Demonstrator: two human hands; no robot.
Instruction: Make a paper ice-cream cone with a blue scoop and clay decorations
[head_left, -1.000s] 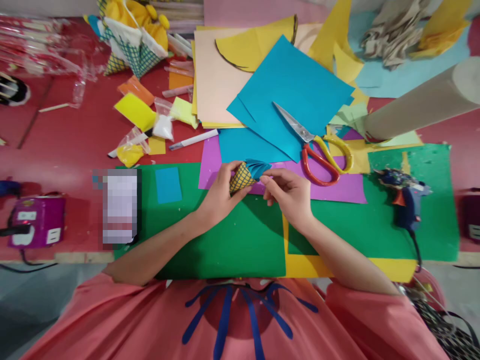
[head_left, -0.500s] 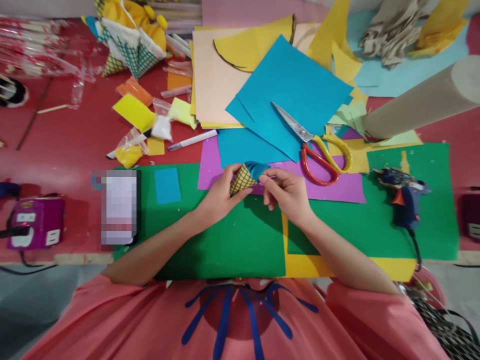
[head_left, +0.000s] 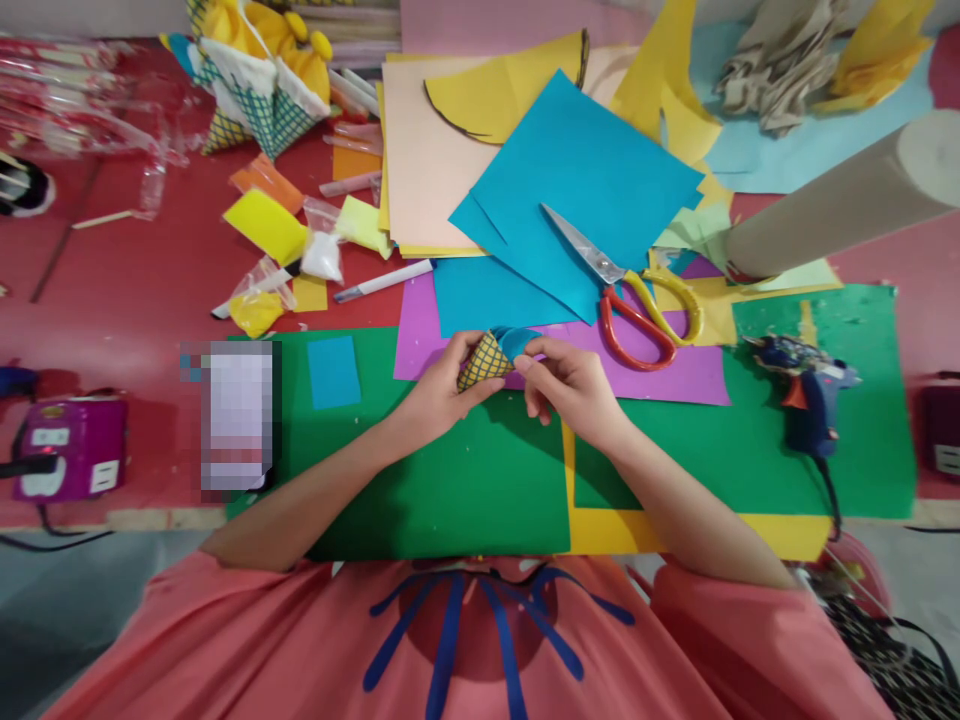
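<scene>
Our left hand (head_left: 431, 398) is pinching the yellow checked cone (head_left: 484, 362) between thumb and fingers over the purple sheet (head_left: 686, 380) and green sheet (head_left: 465, 490), near the middle, while our right hand (head_left: 577, 395) is pinching its blue top (head_left: 517, 342) from the right. We are apparently shaping that top; the next move is probably calling for a steady left hold and light right fingertips. Scissors (head_left: 609, 270) are lying farther right, across blue paper (head_left: 562, 165), and a glue gun (head_left: 816, 405) is resting at the right.
</scene>
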